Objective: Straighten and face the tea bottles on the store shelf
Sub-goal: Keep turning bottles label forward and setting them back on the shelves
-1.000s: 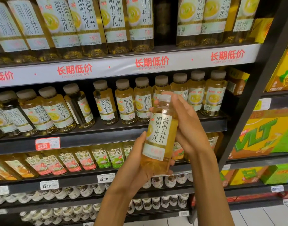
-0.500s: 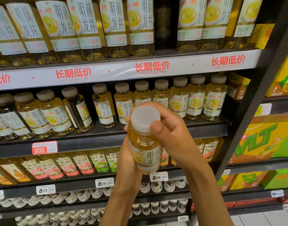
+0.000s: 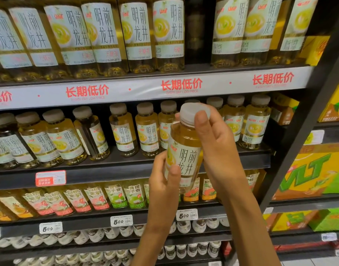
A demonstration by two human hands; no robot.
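I hold a small tea bottle (image 3: 186, 150) with a white cap and a white label in front of the middle shelf (image 3: 126, 169), tilted slightly right. My left hand (image 3: 162, 181) grips its lower body from the left. My right hand (image 3: 216, 146) wraps the neck and cap from the right. Its label faces me. Behind it stands a row of matching small tea bottles (image 3: 124, 131); one bottle (image 3: 91, 135) left of a gap is turned sideways, and the leftmost ones lean. Larger tea bottles (image 3: 137, 33) fill the top shelf.
A white price strip with red characters (image 3: 180, 86) fronts the top shelf. Lower shelves hold fruit tea bottles (image 3: 116, 194) and white-capped bottles (image 3: 184, 225). Yellow and green drink cartons (image 3: 314, 173) fill the bay to the right, past a dark upright post (image 3: 299, 141).
The bottle has gone from tipped toward me, cap forward, to nearly upright, and moved right toward the shelf row. Both hands stayed on it, and the view shifted closer.
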